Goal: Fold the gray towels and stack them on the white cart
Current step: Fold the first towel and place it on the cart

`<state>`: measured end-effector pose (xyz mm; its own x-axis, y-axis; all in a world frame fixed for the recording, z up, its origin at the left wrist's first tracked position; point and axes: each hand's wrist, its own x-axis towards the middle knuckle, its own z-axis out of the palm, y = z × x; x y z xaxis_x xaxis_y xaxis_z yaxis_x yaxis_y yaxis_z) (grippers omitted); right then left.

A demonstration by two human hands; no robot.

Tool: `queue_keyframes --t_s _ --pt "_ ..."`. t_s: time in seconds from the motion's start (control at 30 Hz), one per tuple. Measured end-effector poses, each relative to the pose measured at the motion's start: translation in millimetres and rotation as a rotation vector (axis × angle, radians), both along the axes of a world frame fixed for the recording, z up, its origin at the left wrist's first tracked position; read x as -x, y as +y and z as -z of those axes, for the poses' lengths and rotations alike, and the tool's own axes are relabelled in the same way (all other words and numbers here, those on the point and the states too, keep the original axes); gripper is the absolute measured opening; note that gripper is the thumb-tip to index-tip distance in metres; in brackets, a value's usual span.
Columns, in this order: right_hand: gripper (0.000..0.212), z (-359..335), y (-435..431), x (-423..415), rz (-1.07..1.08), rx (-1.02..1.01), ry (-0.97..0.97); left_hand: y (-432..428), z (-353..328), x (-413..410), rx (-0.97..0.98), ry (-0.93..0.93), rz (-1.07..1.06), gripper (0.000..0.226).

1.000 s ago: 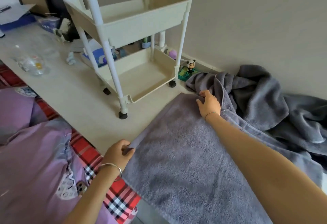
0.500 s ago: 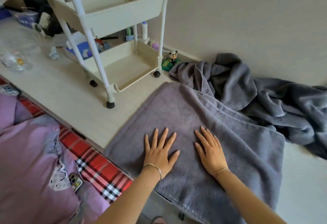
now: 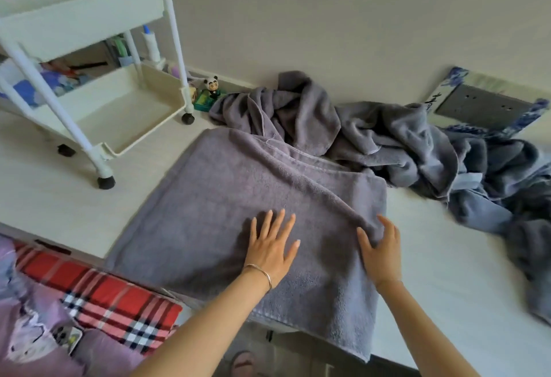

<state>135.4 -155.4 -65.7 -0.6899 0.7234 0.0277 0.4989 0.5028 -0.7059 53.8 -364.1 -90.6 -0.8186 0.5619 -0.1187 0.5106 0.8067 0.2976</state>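
Pressing down on a gray towel (image 3: pixel 226 194) spread across a pale table (image 3: pixel 44 197), a person works it with both bare hands. The left hand (image 3: pixel 272 245), a thin bangle (image 3: pixel 262 272) at its wrist, lies palm down near the towel's middle, fingers straight and fanned apart. The right hand (image 3: pixel 380 248) rests just beside it toward the towel's right edge, fingers extended and thumb set apart, straddling a raised crease that runs diagonally across the cloth. Neither hand is curled around anything. The towel's near edge hangs over the front of the table.

Behind it, touching its far edge, a rumpled heap of gray towels (image 3: pixel 387 132) sprawls along the wall and trails off to the right. The white cart (image 3: pixel 89 19) stands on black castors at the left of the table, near the spread towel but apart from it, its trays stacked one above the other. A small panda figurine (image 3: pixel 212 84) sits by the wall between the cart and the heap. Red plaid fabric (image 3: pixel 113 296) lies below the table's front edge at lower left.
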Motion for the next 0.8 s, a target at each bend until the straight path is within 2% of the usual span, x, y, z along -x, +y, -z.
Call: queue_keyframes --t_s 0.1,0.17,0.2,0.27,0.33,0.43,0.6,0.7,0.8 --pt "0.059 -7.4 14.9 -16.1 0.235 0.532 -0.051 29.7 4.4 -12.1 0.037 -0.051 0.114 0.083" --pt "0.047 -12.0 28.5 -24.2 0.212 0.861 -0.075 38.8 13.0 -16.7 0.083 -0.011 0.115 0.078" --pt "0.041 -14.1 32.4 -25.5 0.165 0.971 -0.095 37.5 16.9 -16.2 0.111 0.024 0.110 0.076" --pt "0.045 -17.4 39.5 -27.6 0.056 1.112 -0.151 35.3 18.6 -16.3 0.142 0.044 0.085 0.069" --pt "0.046 -20.6 41.8 -27.9 -0.035 1.195 -0.187 35.0 19.5 -16.4 0.131 0.035 0.078 0.060" --pt "0.028 -23.9 43.1 -26.1 -0.043 1.324 -0.178 35.0 15.9 -15.7 0.149 0.036 0.100 0.056" --pt "0.033 -25.1 51.2 -26.3 -0.129 1.401 -0.200 34.7 23.6 -15.7 0.147 0.014 0.091 0.061" --pt "0.050 -26.3 65.1 -29.7 -0.148 1.365 -0.263 37.1 24.3 -15.0 0.140 0.052 0.107 0.086" --pt "0.088 -27.5 81.1 -35.2 -0.157 1.325 -0.271 37.6 24.0 -16.4 0.095 0.050 0.104 0.092"
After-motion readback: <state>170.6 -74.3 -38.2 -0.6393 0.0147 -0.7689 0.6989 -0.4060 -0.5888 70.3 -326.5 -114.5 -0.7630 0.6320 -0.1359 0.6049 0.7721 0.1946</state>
